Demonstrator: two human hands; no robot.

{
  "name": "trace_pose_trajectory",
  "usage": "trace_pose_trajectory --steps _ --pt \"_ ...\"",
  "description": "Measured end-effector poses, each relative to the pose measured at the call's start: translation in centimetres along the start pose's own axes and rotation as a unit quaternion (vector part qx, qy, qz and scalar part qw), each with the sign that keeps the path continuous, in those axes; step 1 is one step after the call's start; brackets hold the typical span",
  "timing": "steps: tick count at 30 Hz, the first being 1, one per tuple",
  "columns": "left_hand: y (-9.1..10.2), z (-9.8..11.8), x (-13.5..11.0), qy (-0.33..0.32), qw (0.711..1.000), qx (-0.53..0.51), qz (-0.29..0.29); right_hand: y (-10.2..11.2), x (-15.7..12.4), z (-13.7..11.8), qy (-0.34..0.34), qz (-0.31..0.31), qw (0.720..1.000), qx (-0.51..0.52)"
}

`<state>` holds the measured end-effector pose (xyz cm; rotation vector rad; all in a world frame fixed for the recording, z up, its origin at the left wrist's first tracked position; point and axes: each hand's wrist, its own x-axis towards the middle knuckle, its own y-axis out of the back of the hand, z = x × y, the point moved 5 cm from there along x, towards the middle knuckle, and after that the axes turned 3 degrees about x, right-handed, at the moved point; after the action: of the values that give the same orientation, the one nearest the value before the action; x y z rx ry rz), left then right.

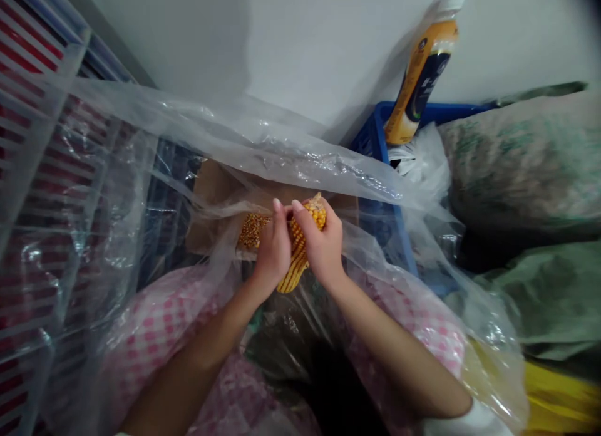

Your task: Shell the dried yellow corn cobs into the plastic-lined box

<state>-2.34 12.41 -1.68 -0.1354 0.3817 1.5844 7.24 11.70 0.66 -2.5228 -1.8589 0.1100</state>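
Observation:
A yellow corn cob (297, 260) is held at a slant between my two hands, its tip pointing down toward me. My right hand (323, 238) is wrapped round the cob's upper end, thumb laid along the kernels. Against the cob's left side presses my left hand (275, 245), its thumb raised and its other fingers mostly hidden. Loose corn kernels (253, 228) lie beyond my left hand in a cardboard box (211, 188). Clear plastic sheeting (291, 151) spreads around the box and over my lap.
Slatted plastic crates (42, 160) stand at the left. To the right is a blue basket (375, 132) with an orange-labelled bottle (422, 79) leaning in it. A full woven sack (526, 154) sits farther right. A white wall (291, 47) rises behind.

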Motion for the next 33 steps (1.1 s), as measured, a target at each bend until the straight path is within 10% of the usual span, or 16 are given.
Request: trace_pose_trajectory --steps 11,18,27,33 --pt "0.7 -0.6 -0.2 -0.011 0.998 0.017 0.059 -0.3 -1.0 0.2 0.022 -0.006 0.998 -0.066" --pt "0.8 -1.4 1.8 0.069 0.997 -0.026 0.0 -0.5 -0.5 0.8 -0.034 -0.017 0.999 0.035" --pt "0.9 0.8 -0.3 -0.09 0.991 0.079 0.055 -0.7 -0.5 0.3 0.059 -0.003 0.99 -0.126" --pt "1.5 1.2 0.5 -0.123 0.988 0.083 0.03 -0.8 -0.4 1.0 -0.057 -0.029 0.997 0.05"
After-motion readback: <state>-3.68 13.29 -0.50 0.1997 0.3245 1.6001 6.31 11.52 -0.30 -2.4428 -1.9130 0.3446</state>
